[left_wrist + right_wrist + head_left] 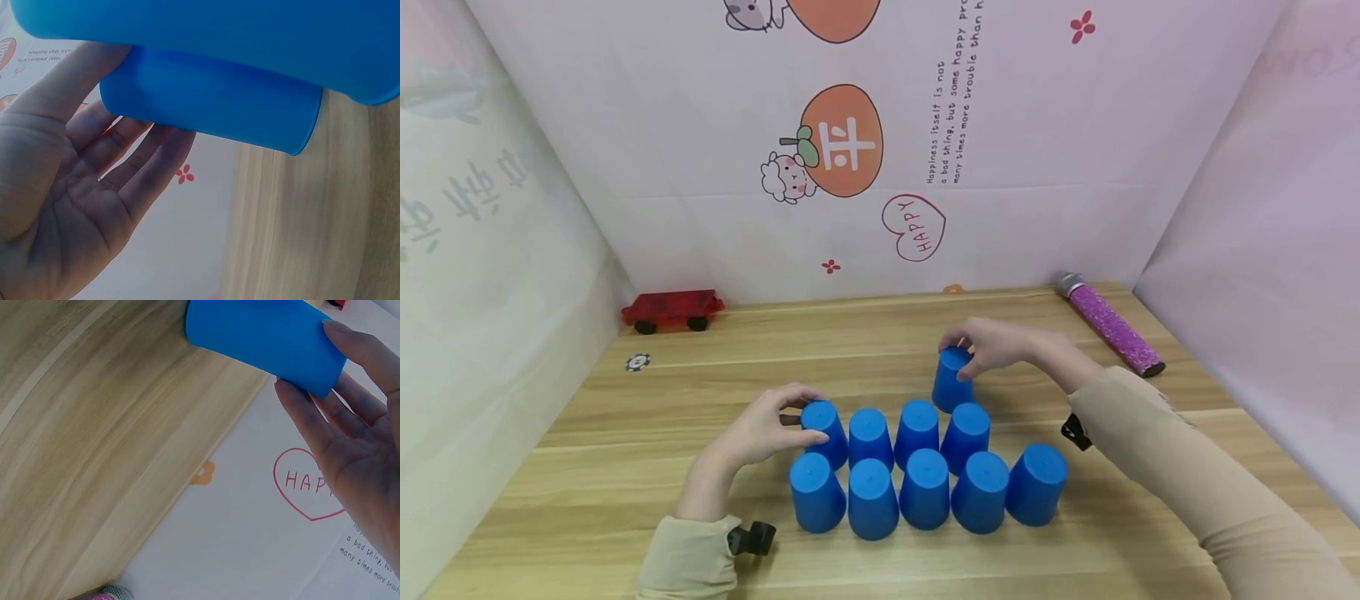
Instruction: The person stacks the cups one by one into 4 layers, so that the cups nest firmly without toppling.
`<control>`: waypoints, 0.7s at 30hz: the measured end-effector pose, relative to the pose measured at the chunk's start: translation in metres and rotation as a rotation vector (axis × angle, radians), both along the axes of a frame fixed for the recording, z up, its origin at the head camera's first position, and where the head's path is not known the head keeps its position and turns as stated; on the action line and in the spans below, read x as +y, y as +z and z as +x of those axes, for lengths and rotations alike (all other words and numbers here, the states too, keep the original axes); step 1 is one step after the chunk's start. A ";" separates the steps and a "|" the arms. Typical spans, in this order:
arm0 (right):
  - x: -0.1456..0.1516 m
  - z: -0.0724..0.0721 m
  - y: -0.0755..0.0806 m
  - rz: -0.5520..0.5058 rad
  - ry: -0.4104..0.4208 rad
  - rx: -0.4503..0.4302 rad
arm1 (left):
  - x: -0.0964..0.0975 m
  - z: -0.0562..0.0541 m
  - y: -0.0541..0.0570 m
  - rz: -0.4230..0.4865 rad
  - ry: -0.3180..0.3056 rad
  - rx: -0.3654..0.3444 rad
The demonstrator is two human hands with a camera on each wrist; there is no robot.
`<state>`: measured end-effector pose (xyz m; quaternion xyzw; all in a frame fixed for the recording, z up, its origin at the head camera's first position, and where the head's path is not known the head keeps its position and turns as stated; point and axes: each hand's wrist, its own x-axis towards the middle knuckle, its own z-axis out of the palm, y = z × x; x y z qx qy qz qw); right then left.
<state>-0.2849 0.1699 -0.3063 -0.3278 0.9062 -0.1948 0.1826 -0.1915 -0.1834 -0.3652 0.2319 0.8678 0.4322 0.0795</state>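
Blue cups stand upside down in two rows on the wooden table, with several in the front row [925, 492] and several in the row behind. My left hand [769, 427] grips the leftmost cup of the back row [822, 429], thumb on the near side and fingers on the far side. In the left wrist view a nearer cup [219, 28] partly hides this held cup [212, 97]. Behind the right end of the back row, my right hand [1000, 343] holds another upside-down cup [952, 383] near its base, between thumb and fingers, as the right wrist view also shows.
At the back left are a red toy car [672, 309] and a small black-and-white round chip [637, 362]. A microphone with a glittery purple handle [1112, 327] lies at the back right. Printed white sheeting [1015, 217] encloses the table's back and sides.
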 end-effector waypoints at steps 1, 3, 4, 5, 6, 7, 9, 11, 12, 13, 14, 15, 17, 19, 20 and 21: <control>-0.002 0.000 0.000 0.000 0.005 0.003 | 0.000 0.000 0.000 0.001 0.000 -0.001; -0.006 0.000 0.000 0.001 0.012 0.009 | 0.000 0.000 0.000 0.001 -0.001 -0.001; -0.008 0.000 0.000 0.000 0.017 0.011 | 0.000 0.000 0.000 0.001 -0.001 -0.002; -0.010 0.001 0.001 -0.001 0.022 0.014 | 0.000 0.000 0.000 0.001 -0.001 -0.002; -0.011 0.001 0.001 -0.003 0.026 0.016 | 0.000 -0.001 -0.001 0.001 -0.002 -0.002; -0.013 0.001 0.001 -0.004 0.027 0.015 | 0.000 -0.001 0.000 0.002 -0.004 -0.001; -0.015 0.002 0.002 -0.004 0.033 0.017 | 0.000 -0.001 0.000 0.002 -0.006 0.002; -0.018 0.002 0.002 -0.005 0.043 0.021 | 0.000 -0.001 -0.001 0.001 -0.008 0.004; -0.019 0.002 0.003 -0.004 0.050 0.021 | 0.000 -0.001 0.000 0.001 -0.010 0.007; -0.020 0.002 0.003 -0.002 0.057 0.021 | 0.000 -0.001 0.000 0.001 -0.010 0.007; -0.021 0.003 0.004 0.000 0.064 0.023 | 0.000 -0.001 0.000 0.000 -0.009 0.007; -0.023 0.003 0.004 0.003 0.072 0.023 | 0.000 -0.001 0.000 0.001 -0.010 0.006; -0.025 0.005 0.005 0.007 0.079 0.021 | 0.001 -0.001 -0.001 0.001 -0.008 0.005; -0.026 0.005 0.005 0.013 0.084 0.023 | 0.001 -0.001 -0.001 0.001 -0.006 0.004; -0.026 0.006 0.006 0.016 0.083 0.024 | 0.001 -0.001 0.000 0.002 -0.006 0.005; -0.027 0.005 0.005 0.018 0.085 0.026 | 0.001 -0.001 0.000 0.002 -0.005 0.004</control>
